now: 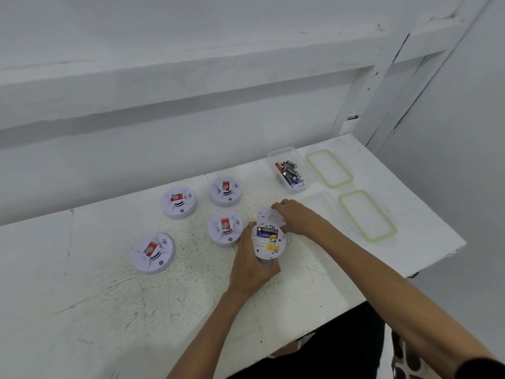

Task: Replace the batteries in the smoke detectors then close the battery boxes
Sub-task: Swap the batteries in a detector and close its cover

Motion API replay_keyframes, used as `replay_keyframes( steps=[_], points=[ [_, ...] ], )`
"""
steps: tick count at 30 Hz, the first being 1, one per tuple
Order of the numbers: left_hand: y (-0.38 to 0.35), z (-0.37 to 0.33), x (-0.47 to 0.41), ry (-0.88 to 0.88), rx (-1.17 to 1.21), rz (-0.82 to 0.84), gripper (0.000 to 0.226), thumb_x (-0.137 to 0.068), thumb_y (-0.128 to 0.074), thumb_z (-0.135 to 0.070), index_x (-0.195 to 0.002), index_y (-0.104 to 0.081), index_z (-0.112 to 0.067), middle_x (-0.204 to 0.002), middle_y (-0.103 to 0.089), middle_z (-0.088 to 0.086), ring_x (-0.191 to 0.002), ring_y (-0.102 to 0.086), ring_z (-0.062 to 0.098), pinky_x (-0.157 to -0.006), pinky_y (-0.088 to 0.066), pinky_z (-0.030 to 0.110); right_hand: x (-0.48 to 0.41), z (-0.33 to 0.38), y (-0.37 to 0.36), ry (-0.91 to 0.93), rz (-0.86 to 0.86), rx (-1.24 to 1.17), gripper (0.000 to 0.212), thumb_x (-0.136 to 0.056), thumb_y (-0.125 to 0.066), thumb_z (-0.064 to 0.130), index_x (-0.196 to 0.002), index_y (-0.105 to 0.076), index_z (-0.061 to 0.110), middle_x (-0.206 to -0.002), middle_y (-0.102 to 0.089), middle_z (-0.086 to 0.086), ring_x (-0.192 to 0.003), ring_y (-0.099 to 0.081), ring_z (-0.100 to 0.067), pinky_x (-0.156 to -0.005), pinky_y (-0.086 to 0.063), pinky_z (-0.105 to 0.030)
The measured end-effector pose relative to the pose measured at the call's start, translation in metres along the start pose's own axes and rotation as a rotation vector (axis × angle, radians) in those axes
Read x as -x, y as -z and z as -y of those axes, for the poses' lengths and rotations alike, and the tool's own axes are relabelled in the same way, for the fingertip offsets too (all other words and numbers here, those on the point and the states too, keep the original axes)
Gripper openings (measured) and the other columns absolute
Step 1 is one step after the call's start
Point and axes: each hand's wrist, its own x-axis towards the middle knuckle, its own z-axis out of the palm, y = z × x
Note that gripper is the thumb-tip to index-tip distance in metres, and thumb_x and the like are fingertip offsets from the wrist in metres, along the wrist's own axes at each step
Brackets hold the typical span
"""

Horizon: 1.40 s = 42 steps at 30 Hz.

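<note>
Five smoke detectors are in view: four sit face-up on the white table [82, 283] left of centre, and the fifth, the open detector [269, 243], is turned underside-up at centre frame. My left hand [250, 265] grasps this open detector from its lower-left edge, fingers curled under the rim. A battery [266, 232] lies seated in its compartment near the upper edge, long axis running left to right across the frame. My right hand [296, 220] rests just above and to the right, fingers closed on the detached round back cover [269, 216], which partly overlaps the detector's upper rim. The cover lies directly upward in frame from the compartment, so the right hand is the nearer one for seating it. At upper right, a clear battery box [291, 170] holds loose batteries; two green-rimmed lids [367, 216] lie beside it, off. I judge cover alignment the next concern.
</note>
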Motion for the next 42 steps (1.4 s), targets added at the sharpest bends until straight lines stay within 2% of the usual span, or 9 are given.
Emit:
replay_keyframes(
  steps=[4,8,11,13,16,21,27,34,42],
  points=[
    [0.004,0.008,-0.006,0.031,0.081,0.044,0.083,-0.076,-0.085,-0.014,-0.147,-0.043,-0.019,-0.137,-0.060,-0.006,-0.129,-0.057,0.017,-0.108,-0.050,0.041,0.002,0.004,-0.001,0.024,-0.052,0.023,0.065,-0.084,-0.075,0.025,-0.137,-0.041,0.008,-0.121,-0.051,-0.015,-0.111,-0.053,-0.030,-0.080,-0.045,-0.035],
    [0.006,0.002,-0.003,0.050,0.077,0.000,0.084,-0.069,-0.092,-0.028,-0.139,-0.045,-0.034,-0.132,-0.060,-0.020,-0.125,-0.058,0.006,-0.104,-0.048,0.022,0.004,0.004,0.003,0.028,-0.056,0.057,0.054,-0.087,-0.071,0.029,-0.129,-0.045,0.007,-0.118,-0.051,-0.014,-0.110,-0.055,-0.030,-0.076,-0.043,-0.033],
    [0.005,0.006,0.000,0.059,0.013,0.013,0.105,-0.064,-0.088,-0.055,-0.149,-0.038,-0.018,-0.146,-0.050,-0.004,-0.137,-0.046,0.015,-0.116,-0.039,0.030,0.008,0.004,0.010,0.019,-0.055,0.093,0.059,-0.083,-0.074,0.037,-0.124,-0.047,0.006,-0.117,-0.051,-0.013,-0.107,-0.055,-0.028,-0.072,-0.041,-0.032],
    [0.006,0.007,-0.001,0.029,-0.048,0.034,0.110,-0.066,-0.083,-0.060,-0.151,-0.036,-0.011,-0.152,-0.042,-0.001,-0.144,-0.035,0.014,-0.119,-0.026,0.017,0.012,0.005,0.018,0.032,-0.074,0.101,0.059,-0.080,-0.075,0.038,-0.121,-0.048,0.007,-0.116,-0.051,-0.011,-0.103,-0.054,-0.025,-0.069,-0.039,-0.031],
    [0.008,0.004,0.000,0.015,-0.100,0.059,0.106,-0.072,-0.084,-0.044,-0.154,-0.030,-0.005,-0.157,-0.036,0.002,-0.147,-0.028,0.007,-0.116,-0.021,0.008,0.016,0.009,0.030,0.061,-0.106,0.103,0.060,-0.077,-0.075,0.035,-0.123,-0.047,0.009,-0.114,-0.051,-0.010,-0.095,-0.050,-0.021,-0.067,-0.039,-0.031],
    [0.011,0.009,0.001,-0.023,-0.121,0.156,0.101,-0.074,-0.076,-0.024,-0.159,-0.022,-0.011,-0.162,-0.029,-0.002,-0.153,-0.024,0.013,-0.123,-0.030,0.038,0.023,0.016,0.034,0.017,-0.139,-0.019,0.063,-0.075,-0.075,0.040,-0.121,-0.047,0.008,-0.113,-0.053,-0.010,-0.093,-0.048,-0.021,-0.071,-0.045,-0.033],
    [0.009,0.011,-0.003,0.018,-0.018,0.056,0.089,-0.074,-0.085,-0.035,-0.149,-0.040,-0.024,-0.146,-0.052,-0.003,-0.138,-0.049,0.020,-0.112,-0.045,0.049,0.045,0.020,0.019,0.001,-0.202,-0.211,0.080,-0.073,-0.076,0.044,-0.137,-0.041,0.013,-0.119,-0.056,-0.009,-0.109,-0.052,-0.025,-0.082,-0.047,-0.033],
    [0.009,0.008,0.000,0.013,-0.024,0.016,0.105,-0.065,-0.094,-0.045,-0.149,-0.038,-0.016,-0.147,-0.044,-0.004,-0.140,-0.040,0.010,-0.113,-0.039,0.023,0.077,0.031,-0.023,-0.050,-0.315,-0.381,0.080,-0.075,-0.070,0.039,-0.144,-0.034,0.017,-0.118,-0.056,-0.007,-0.108,-0.053,-0.025,-0.083,-0.045,-0.033],
    [0.011,0.006,0.002,-0.017,-0.037,0.010,0.091,-0.075,-0.087,-0.036,-0.149,-0.038,-0.015,-0.145,-0.052,0.000,-0.137,-0.050,0.022,-0.108,-0.048,0.047,0.092,0.041,-0.045,-0.030,-0.444,-0.340,0.075,-0.084,-0.066,0.035,-0.148,-0.036,0.013,-0.132,-0.054,-0.004,-0.118,-0.046,-0.022,-0.085,-0.033,-0.021]
  ],
)
